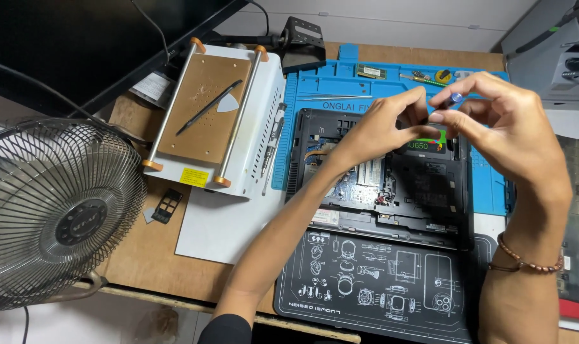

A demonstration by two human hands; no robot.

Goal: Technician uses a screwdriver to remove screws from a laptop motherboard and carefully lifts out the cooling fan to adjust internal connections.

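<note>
Two hands, left hand (382, 127) and right hand (499, 121), pinch a small blue-capped screwdriver (454, 99) above an opened laptop (378, 185); light, slim, likely slippery, best held by its barrel

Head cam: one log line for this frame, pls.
left hand: pinching small dark part | right hand: holding screwdriver at handle | under hands: opened laptop | base: blue mat | fan at left

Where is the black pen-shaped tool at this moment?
In the head view, the black pen-shaped tool lies diagonally on the brown plate of the white machine, upper left, beside a small white pick.
</note>
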